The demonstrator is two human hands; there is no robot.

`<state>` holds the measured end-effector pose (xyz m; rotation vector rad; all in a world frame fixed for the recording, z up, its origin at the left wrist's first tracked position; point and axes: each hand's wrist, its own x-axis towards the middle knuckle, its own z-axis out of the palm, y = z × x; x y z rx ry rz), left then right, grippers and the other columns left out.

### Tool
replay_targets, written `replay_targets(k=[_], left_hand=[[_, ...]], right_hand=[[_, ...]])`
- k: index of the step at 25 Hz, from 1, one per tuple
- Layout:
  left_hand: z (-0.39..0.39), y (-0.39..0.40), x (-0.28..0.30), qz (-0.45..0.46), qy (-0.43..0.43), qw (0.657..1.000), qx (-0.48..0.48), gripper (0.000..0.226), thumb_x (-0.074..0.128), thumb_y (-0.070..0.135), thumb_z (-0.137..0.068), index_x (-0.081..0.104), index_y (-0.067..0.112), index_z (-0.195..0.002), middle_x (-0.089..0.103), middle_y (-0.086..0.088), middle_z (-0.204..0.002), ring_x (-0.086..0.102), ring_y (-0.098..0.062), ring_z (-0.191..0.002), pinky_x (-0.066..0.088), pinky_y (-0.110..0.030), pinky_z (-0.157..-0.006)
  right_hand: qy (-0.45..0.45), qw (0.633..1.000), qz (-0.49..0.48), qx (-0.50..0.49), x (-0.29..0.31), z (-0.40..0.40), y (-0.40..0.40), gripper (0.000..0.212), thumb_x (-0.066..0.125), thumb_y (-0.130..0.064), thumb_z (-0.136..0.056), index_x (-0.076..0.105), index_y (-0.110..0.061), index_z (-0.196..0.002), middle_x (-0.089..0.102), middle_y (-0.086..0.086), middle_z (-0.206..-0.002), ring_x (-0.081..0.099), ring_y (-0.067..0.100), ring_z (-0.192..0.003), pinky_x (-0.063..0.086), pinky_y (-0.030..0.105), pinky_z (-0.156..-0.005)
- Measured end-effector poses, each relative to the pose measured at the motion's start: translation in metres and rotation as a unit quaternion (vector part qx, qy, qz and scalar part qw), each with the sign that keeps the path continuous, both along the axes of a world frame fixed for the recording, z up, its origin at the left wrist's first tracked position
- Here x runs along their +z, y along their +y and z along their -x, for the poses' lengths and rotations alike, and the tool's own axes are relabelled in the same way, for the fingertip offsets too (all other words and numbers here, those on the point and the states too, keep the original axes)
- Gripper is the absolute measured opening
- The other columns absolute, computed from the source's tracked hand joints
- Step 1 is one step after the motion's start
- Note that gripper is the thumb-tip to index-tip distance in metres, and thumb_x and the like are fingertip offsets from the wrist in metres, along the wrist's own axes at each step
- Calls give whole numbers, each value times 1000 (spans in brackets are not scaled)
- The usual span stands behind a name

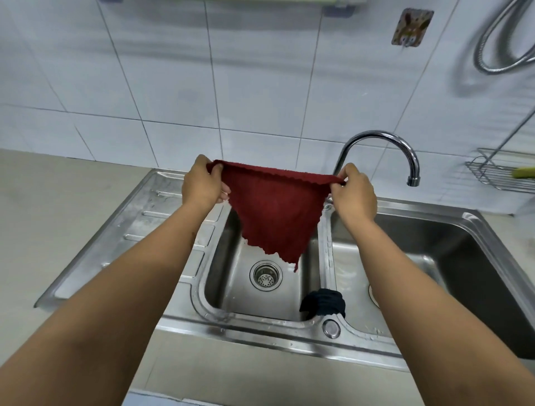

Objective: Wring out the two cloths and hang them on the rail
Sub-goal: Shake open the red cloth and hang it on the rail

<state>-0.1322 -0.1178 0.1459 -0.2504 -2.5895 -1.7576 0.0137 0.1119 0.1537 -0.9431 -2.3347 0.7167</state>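
Note:
A dark red cloth (275, 211) hangs spread out above the left sink basin. My left hand (202, 185) pinches its upper left corner and my right hand (353, 191) pinches its upper right corner, so the top edge is stretched level between them. A dark blue cloth (324, 302) lies bunched on the divider between the two basins, near the front. A pale green rail (286, 2) runs along the tiled wall at the very top edge of the view, mostly cut off.
The steel double sink (179, 289) has a drainboard on the left and a strainer drain (265, 274) in the left basin. A curved tap (385, 145) arches behind my right hand. A wire rack (498, 171) and a metal hose (498, 40) are at the right wall.

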Motion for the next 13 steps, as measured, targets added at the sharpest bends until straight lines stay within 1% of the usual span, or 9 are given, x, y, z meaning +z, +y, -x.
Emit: replay_targets(k=[1,2,3,4,6,7,9,11,13], left_hand=[[0,2,2,-37,-15,999,4,11,44,24,-97,43,14,-94,67,-6,-58,63,-26,-49,54,-32,-52],[1,2,4,-65,-22,998,7,9,44,22,-97,40,18,-91,68,-6,-62,63,-26,-50,52,-30,-52],[1,2,7,-88,-25,996,9,12,43,21,-97,38,22,-87,68,-6,-66,62,-25,-51,51,-30,-53],[3,1,9,-109,-25,994,10,15,43,20,-98,37,25,-85,68,-5,-69,61,-24,-52,50,-31,-54],[11,-6,16,-145,-20,989,16,13,41,18,-98,37,24,-88,68,-6,-75,61,-21,-55,49,-30,-56],[16,-9,19,-153,-13,988,15,7,40,17,-98,37,20,-92,68,-7,-79,61,-20,-58,49,-28,-57],[29,-18,27,-162,4,987,12,1,36,15,-98,36,16,-98,68,-9,-85,63,-20,-63,50,-26,-60],[44,-30,39,-176,22,984,5,8,34,12,-98,37,18,-94,68,-9,-88,63,-19,-66,50,-26,-63],[61,-46,55,-188,31,982,-7,18,33,10,-97,37,24,-87,68,-8,-90,65,-19,-70,50,-27,-66]], right_hand=[[7,999,31,-4,2,2,-1,6,49,-17,-81,48,-23,-83,57,-1,-72,56,28,-65,35,29,-52],[26,997,79,-2,3,5,-3,7,47,-16,-81,45,-23,-80,57,-2,-65,57,27,-59,38,30,-51],[58,988,140,3,4,7,-5,11,45,-14,-81,42,-24,-78,59,0,-61,58,26,-51,43,31,-51],[93,974,205,12,6,10,-9,15,44,-11,-82,39,-25,-76,61,4,-58,57,25,-44,45,31,-50],[152,939,307,30,12,18,-21,21,40,-6,-86,35,-25,-77,66,10,-61,56,23,-38,41,24,-41],[174,925,334,38,16,22,-26,22,39,-5,-87,34,-24,-78,68,11,-64,58,23,-39,39,21,-38],[218,905,362,50,26,35,-39,22,37,-4,-89,32,-23,-79,71,12,-69,62,22,-43,42,19,-38],[254,888,380,60,38,53,-54,23,37,-3,-90,31,-22,-79,72,13,-74,65,24,-49,48,23,-44],[282,874,390,59,52,74,-74,22,38,-5,-92,31,-21,-80,72,14,-79,67,27,-55,52,28,-50]])
